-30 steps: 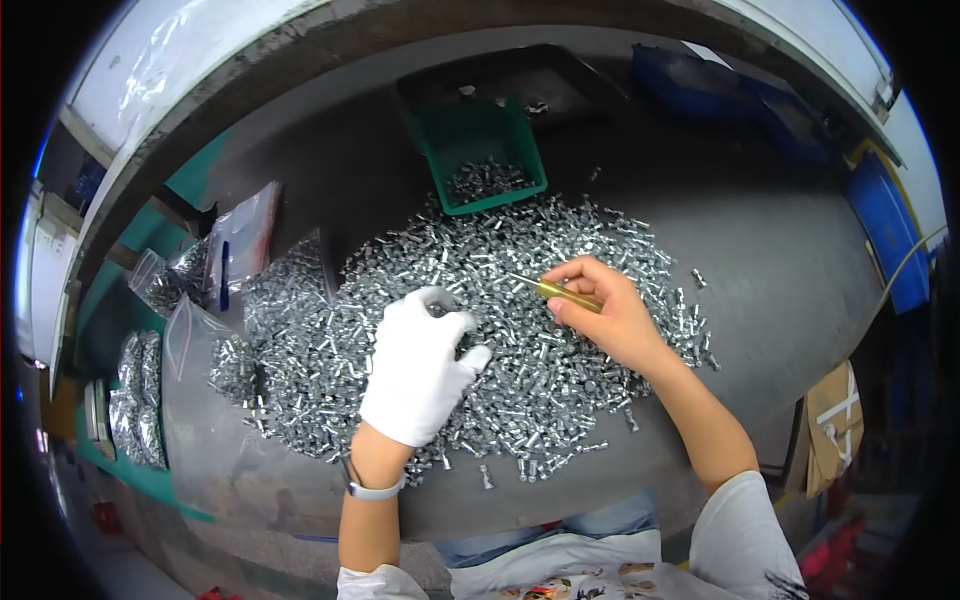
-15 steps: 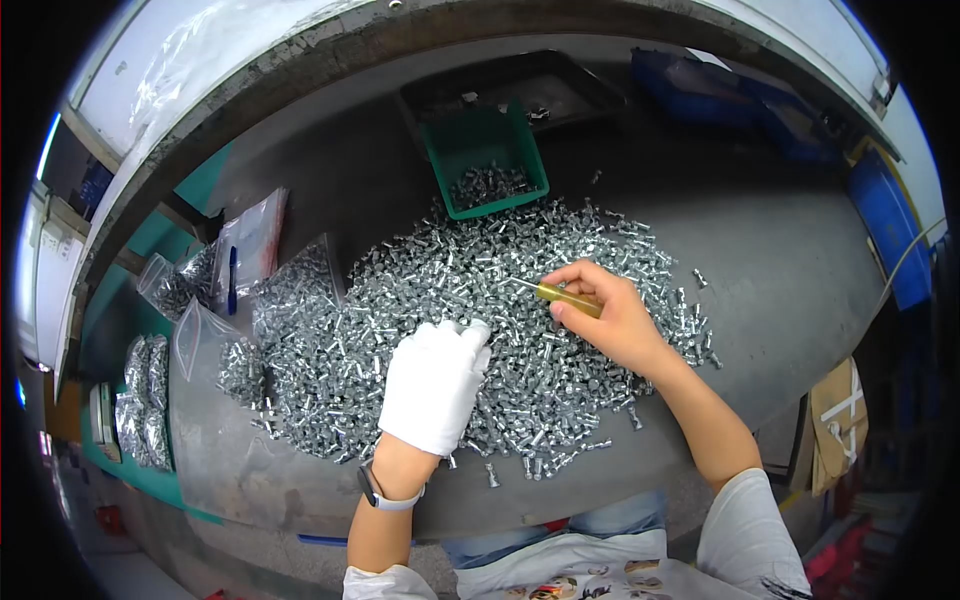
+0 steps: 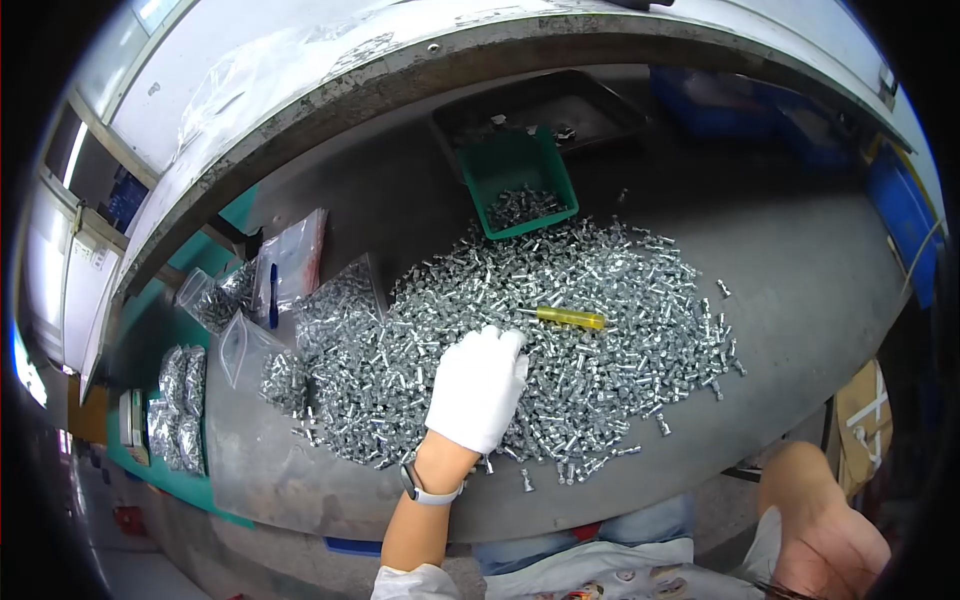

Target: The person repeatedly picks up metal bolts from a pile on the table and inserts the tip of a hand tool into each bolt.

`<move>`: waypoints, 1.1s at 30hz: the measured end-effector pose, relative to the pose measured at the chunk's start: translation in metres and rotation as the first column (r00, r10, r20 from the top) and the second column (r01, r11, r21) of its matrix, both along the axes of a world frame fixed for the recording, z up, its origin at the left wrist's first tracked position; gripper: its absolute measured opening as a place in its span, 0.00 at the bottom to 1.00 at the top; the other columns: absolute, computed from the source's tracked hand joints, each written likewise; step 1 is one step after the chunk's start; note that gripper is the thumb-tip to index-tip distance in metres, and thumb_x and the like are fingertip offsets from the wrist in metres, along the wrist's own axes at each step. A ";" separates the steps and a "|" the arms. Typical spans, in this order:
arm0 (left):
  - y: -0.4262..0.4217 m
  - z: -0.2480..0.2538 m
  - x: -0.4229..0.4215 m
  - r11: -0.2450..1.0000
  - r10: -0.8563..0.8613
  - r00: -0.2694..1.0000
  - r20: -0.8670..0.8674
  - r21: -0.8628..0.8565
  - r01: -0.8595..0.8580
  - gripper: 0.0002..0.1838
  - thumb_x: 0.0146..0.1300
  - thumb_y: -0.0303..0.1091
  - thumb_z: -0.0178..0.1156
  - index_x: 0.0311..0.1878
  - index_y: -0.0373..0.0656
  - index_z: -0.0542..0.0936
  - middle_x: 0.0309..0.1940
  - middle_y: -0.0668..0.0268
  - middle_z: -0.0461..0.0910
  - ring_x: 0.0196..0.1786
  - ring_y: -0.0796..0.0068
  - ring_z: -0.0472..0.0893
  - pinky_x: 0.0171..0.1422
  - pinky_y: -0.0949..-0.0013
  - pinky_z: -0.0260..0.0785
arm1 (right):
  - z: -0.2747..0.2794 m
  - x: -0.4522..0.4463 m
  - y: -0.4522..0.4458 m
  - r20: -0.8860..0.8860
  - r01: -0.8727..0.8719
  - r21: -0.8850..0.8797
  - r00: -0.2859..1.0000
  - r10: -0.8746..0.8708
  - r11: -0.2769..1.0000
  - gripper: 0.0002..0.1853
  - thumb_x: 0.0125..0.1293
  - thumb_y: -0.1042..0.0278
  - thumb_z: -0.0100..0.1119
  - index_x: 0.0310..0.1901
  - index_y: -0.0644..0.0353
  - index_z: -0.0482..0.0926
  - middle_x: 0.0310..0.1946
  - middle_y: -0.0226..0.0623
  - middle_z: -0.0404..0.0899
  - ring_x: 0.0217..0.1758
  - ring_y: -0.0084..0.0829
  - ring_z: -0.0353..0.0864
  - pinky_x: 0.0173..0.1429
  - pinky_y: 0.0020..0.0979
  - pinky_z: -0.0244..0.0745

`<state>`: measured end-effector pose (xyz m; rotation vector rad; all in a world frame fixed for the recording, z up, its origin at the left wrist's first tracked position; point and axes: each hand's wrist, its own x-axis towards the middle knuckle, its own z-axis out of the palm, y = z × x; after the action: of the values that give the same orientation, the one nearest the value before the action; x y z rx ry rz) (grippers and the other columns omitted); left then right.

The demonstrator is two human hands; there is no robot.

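Note:
My left hand (image 3: 477,390), in a white glove, rests on the heap of small shiny metal fittings (image 3: 420,350). Its fingers are bent and pressed together, and what they hold is hidden beneath them. A screwdriver (image 3: 570,317) with a yellow see-through handle lies on top of the heap, just beyond the glove. My bare right hand (image 3: 830,545) is off the table at the lower right, close to the camera. Its palm shows, but the fingers run out of sight.
A green bin (image 3: 465,185) holding fittings lies tipped at the heap's far edge, before a black tray (image 3: 610,118). On the left are filled plastic bags (image 3: 340,290), a blue pen (image 3: 273,296) and packed bags (image 3: 182,405). A metal shelf edge (image 3: 330,85) arches overhead.
My right hand has let go of the screwdriver, which now lies on the heap, and has drawn back to the lower right. The camera view has shifted; my left hand stays on the fittings.

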<state>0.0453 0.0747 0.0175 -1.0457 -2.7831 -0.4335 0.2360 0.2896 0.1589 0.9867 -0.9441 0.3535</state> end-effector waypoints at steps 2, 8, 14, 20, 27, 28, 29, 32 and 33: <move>0.001 0.000 0.000 1.000 0.010 1.000 0.016 0.002 -0.010 0.09 0.63 0.34 0.61 0.44 0.43 0.81 0.36 0.58 0.80 0.42 0.55 0.81 0.48 0.56 0.74 | 0.009 0.010 0.010 -0.021 0.063 0.061 0.998 -0.062 0.996 0.23 0.66 0.59 0.57 0.56 0.67 0.70 0.57 0.42 0.73 0.50 0.34 0.74 0.57 0.37 0.68; 0.002 -0.002 -0.002 1.000 0.009 1.000 0.022 0.029 -0.010 0.09 0.63 0.34 0.62 0.44 0.42 0.81 0.37 0.57 0.80 0.42 0.55 0.81 0.49 0.56 0.74 | 0.027 0.030 0.024 -0.057 0.166 0.176 0.986 -0.158 0.970 0.14 0.70 0.64 0.51 0.51 0.65 0.75 0.52 0.43 0.79 0.54 0.38 0.76 0.61 0.39 0.69; 0.000 -0.003 -0.002 0.999 -0.006 1.000 0.018 0.039 0.005 0.08 0.64 0.34 0.61 0.43 0.43 0.81 0.37 0.57 0.80 0.41 0.56 0.81 0.48 0.56 0.74 | 0.026 0.053 0.020 0.036 0.148 0.196 0.987 -0.158 0.969 0.11 0.72 0.67 0.49 0.44 0.63 0.79 0.47 0.42 0.82 0.54 0.40 0.77 0.63 0.40 0.69; 0.001 -0.002 -0.002 0.999 -0.005 1.000 0.014 0.041 0.004 0.08 0.63 0.33 0.61 0.43 0.43 0.81 0.36 0.58 0.80 0.41 0.56 0.81 0.48 0.57 0.74 | 0.025 0.039 0.009 0.061 0.140 0.065 0.988 -0.144 0.988 0.10 0.72 0.65 0.51 0.41 0.64 0.77 0.43 0.38 0.80 0.51 0.38 0.76 0.61 0.38 0.70; 0.001 -0.002 -0.003 0.999 -0.010 1.000 0.005 0.043 0.010 0.08 0.63 0.33 0.62 0.43 0.43 0.81 0.36 0.58 0.80 0.41 0.56 0.81 0.48 0.57 0.74 | 0.023 0.029 0.010 0.131 0.000 -0.060 0.991 0.007 0.998 0.11 0.75 0.65 0.50 0.45 0.66 0.77 0.43 0.38 0.81 0.48 0.32 0.78 0.59 0.36 0.71; 0.001 -0.005 -0.004 0.999 -0.005 1.000 0.003 0.044 0.005 0.08 0.63 0.33 0.63 0.43 0.43 0.81 0.36 0.58 0.80 0.41 0.56 0.81 0.48 0.56 0.74 | 0.023 0.031 0.011 0.149 -0.006 -0.077 0.989 0.017 0.997 0.11 0.75 0.66 0.50 0.46 0.66 0.77 0.43 0.38 0.81 0.48 0.30 0.79 0.59 0.36 0.71; 0.002 -0.005 -0.003 0.999 -0.003 1.000 0.004 0.042 0.003 0.08 0.63 0.33 0.63 0.43 0.43 0.81 0.36 0.58 0.80 0.41 0.56 0.81 0.48 0.56 0.74 | 0.022 0.032 0.013 0.165 0.019 -0.069 0.986 -0.008 0.997 0.11 0.75 0.66 0.50 0.48 0.66 0.77 0.44 0.38 0.82 0.47 0.30 0.79 0.59 0.36 0.71; 0.003 -0.002 -0.002 1.000 0.007 1.000 0.001 0.027 -0.007 0.08 0.63 0.33 0.63 0.44 0.43 0.81 0.36 0.58 0.80 0.40 0.55 0.81 0.48 0.56 0.74 | 0.026 0.029 0.013 0.142 -0.024 -0.087 0.989 0.036 0.996 0.13 0.72 0.67 0.51 0.51 0.67 0.75 0.46 0.39 0.81 0.45 0.29 0.78 0.57 0.35 0.70; 0.003 -0.002 -0.002 0.999 0.002 1.000 -0.001 0.032 -0.002 0.08 0.63 0.33 0.63 0.44 0.43 0.82 0.36 0.58 0.80 0.40 0.55 0.81 0.48 0.56 0.74 | 0.027 0.026 0.010 0.085 -0.115 -0.115 0.988 0.125 0.987 0.15 0.69 0.66 0.53 0.51 0.68 0.73 0.47 0.39 0.79 0.44 0.29 0.76 0.55 0.35 0.69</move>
<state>0.0433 0.0779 0.0152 -1.0363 -2.7666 -0.4760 0.2622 0.2995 0.1856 0.9348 -0.9399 0.5511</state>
